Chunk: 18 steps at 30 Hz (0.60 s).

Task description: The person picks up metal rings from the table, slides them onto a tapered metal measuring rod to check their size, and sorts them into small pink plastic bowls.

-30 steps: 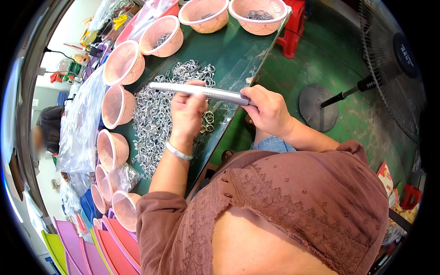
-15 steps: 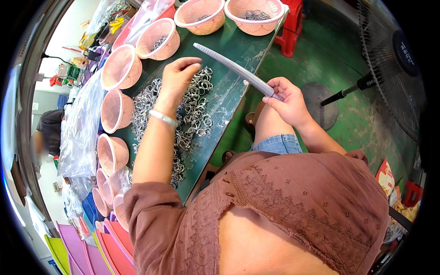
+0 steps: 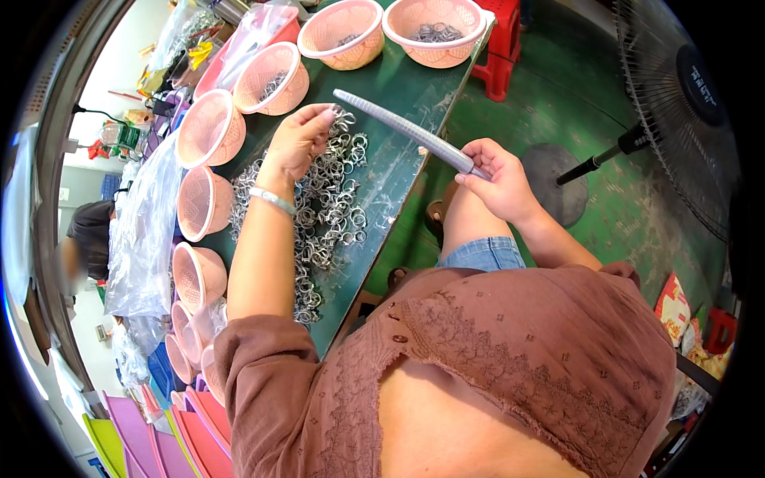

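My right hand (image 3: 500, 177) grips the narrow handle end of a grey ring mandrel (image 3: 402, 127), a tapered stick with marks along it. Its thin tip points up and left over the table. Just left of that tip, my left hand (image 3: 301, 143) is closed in a pinch. What looks like a silver ring (image 3: 343, 118) shows at its fingertips, apart from the mandrel. A large pile of silver rings (image 3: 327, 215) lies on the green table (image 3: 362, 267) below and around my left wrist, partly hidden by my forearm.
Pink baskets curve along the table's far and left sides; the back right basket (image 3: 437, 32) and a few others hold rings. A red stool (image 3: 500, 52) stands beyond the table's corner. On the right is a black standing fan (image 3: 669, 119). Another person (image 3: 89, 239) is at far left.
My left hand has shifted slightly left and down, and a ring now shows at its fingertips. The mandrel has tilted a little, its tip lower. My right hand keeps its grip.
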Each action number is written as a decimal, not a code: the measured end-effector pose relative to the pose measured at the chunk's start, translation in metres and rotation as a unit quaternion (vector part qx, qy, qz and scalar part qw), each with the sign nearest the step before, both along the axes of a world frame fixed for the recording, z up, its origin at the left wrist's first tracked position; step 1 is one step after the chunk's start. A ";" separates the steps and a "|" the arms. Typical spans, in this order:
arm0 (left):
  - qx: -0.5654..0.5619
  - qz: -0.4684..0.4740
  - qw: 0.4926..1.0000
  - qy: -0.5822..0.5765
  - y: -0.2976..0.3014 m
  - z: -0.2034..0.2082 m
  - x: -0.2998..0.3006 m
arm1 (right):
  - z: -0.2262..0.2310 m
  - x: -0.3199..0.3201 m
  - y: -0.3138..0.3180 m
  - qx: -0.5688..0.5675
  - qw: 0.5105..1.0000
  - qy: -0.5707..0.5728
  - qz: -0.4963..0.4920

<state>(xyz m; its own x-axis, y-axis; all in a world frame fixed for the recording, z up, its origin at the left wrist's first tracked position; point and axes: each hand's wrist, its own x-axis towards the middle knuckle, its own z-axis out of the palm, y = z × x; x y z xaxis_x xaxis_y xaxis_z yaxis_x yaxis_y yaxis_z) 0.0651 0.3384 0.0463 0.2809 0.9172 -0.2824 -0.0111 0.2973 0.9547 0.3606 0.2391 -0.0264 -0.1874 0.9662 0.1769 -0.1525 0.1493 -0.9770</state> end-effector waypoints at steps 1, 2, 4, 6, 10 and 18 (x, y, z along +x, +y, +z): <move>-0.013 0.003 0.999 -0.051 -0.002 -0.004 -0.006 | -0.001 -0.001 0.001 0.003 1.000 -0.008 0.002; -0.027 0.005 0.994 -0.102 -0.004 -0.007 -0.010 | -0.002 -0.002 0.001 0.006 1.000 -0.016 0.005; -0.047 0.002 0.983 -0.179 -0.009 -0.010 -0.017 | -0.004 -0.006 0.002 0.017 0.999 -0.040 0.001; -0.053 -0.009 0.971 -0.233 -0.011 -0.013 -0.023 | -0.002 -0.011 0.001 0.025 0.998 -0.066 -0.003; -0.029 -0.034 0.969 -0.245 -0.022 -0.009 -0.025 | 0.008 -0.017 -0.001 0.058 0.991 -0.123 -0.003; 0.021 -0.053 0.992 -0.115 -0.064 -0.001 0.020 | 0.029 -0.037 -0.006 0.199 0.964 -0.171 -0.044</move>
